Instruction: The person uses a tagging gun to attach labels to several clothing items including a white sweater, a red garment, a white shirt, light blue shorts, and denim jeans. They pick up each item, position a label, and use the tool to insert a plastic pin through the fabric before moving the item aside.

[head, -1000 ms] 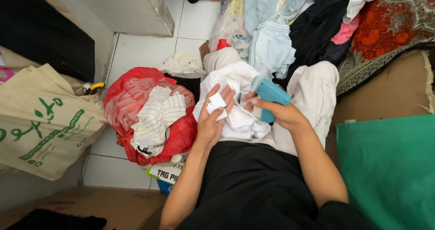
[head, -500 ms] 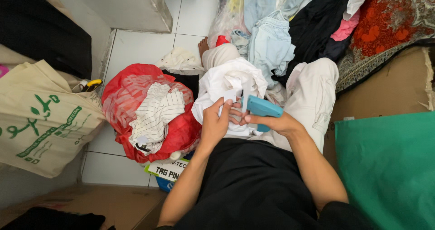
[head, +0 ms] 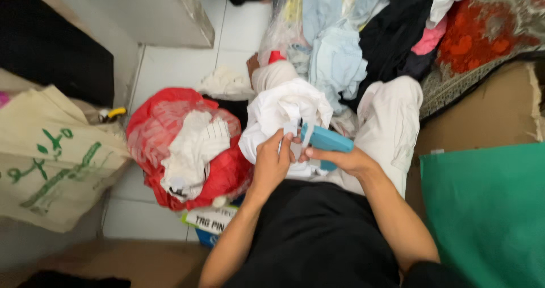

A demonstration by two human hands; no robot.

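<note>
White cloth (head: 284, 109) lies bunched on your lap, between your knees, and both your hands meet at its near edge. Your right hand (head: 346, 160) is clenched around a blue tagging gun (head: 326, 140), its nose pointing left into the cloth. Your left hand (head: 271, 163) pinches a small white tag (head: 290, 130) and a fold of the cloth right at the gun's tip, fingers curled tight. You sit on a tiled floor (head: 170, 66) in pale trousers (head: 392, 118) and a black top. Just left of your lap sits a red bag (head: 153, 123) stuffed with white garments, touching the cloth's edge. Farther left a beige tote (head: 51, 157) with green print leans by the wall. Beyond your knees a heap of clothes (head: 340, 55), light blue, black and pink, spreads across the floor. Green board (head: 488, 208) lies at your right.
</note>
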